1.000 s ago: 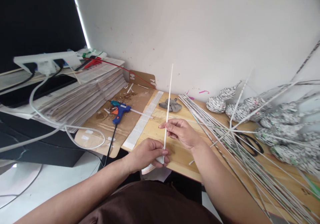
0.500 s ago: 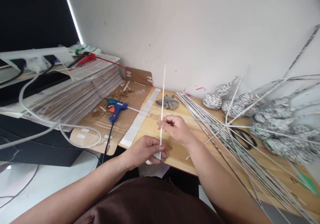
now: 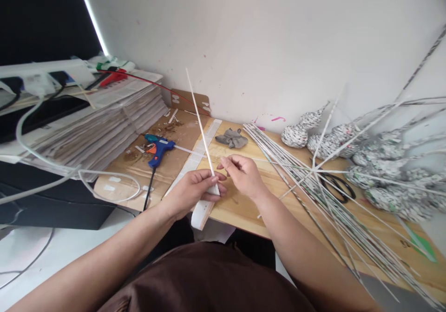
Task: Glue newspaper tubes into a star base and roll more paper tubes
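My left hand point(image 3: 197, 189) pinches a thin white stick point(image 3: 200, 123) near its lower end; the stick leans up and to the left. A white paper strip point(image 3: 200, 213) hangs curled below those fingers, over the table's front edge. Just right of the stick is my right hand point(image 3: 243, 175), thumb and index finger pressed together; whether anything is between them is too small to tell. Beyond the hands a crumpled grey cloth point(image 3: 232, 138) lies on the wooden table point(image 3: 254, 214).
A blue glue gun point(image 3: 159, 150) lies on cardboard at the left, beside stacked newspapers point(image 3: 128, 116) and cables. Long paper rods point(image 3: 296, 172), joined spokes point(image 3: 314, 169), black scissors point(image 3: 336, 189) and several woven paper gourds point(image 3: 294, 136) are at the right.
The stick has tilted from nearly upright to leaning left. My right hand has let go of it. My left hand has moved slightly up and left, and more of the paper strip shows.
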A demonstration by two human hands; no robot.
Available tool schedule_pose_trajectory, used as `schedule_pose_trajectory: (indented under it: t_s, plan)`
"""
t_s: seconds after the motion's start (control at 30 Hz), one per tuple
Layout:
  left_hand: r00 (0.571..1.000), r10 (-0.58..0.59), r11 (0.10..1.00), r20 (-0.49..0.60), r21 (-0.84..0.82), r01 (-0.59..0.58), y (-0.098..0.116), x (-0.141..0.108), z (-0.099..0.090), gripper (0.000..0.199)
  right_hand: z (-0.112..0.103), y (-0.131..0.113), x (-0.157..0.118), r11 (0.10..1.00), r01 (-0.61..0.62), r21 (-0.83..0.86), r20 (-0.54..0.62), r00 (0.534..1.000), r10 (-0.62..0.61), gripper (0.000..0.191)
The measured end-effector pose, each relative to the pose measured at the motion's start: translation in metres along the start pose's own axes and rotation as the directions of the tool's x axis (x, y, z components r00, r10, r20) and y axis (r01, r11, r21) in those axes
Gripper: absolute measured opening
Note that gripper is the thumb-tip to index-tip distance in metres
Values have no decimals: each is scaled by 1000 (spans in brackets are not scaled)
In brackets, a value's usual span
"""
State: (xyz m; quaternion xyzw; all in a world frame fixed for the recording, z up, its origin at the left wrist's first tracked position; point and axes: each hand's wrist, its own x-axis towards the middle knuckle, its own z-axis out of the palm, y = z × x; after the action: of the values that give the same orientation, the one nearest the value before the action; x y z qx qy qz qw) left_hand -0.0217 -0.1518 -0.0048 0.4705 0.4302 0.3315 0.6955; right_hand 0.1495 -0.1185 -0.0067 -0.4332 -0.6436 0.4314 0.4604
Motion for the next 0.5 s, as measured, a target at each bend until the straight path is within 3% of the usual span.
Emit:
schedule_pose_trajectory:
  t_s: [0.1, 0.23, 0.5]
  plan:
    - [1000, 2, 1000, 28, 25, -3, 1, -1, -4, 33, 1, -2, -1, 991, -73, 110, 137, 989, 58, 34]
    - [985, -91, 992, 146, 101, 76, -5, -2, -2, 33, -2, -5, -1, 948, -212, 236, 287, 948, 141, 34]
    - [990, -103, 984, 94, 158, 87, -12, -1, 6, 32, 3, -4, 0, 959, -199, 201, 103, 978, 181, 35]
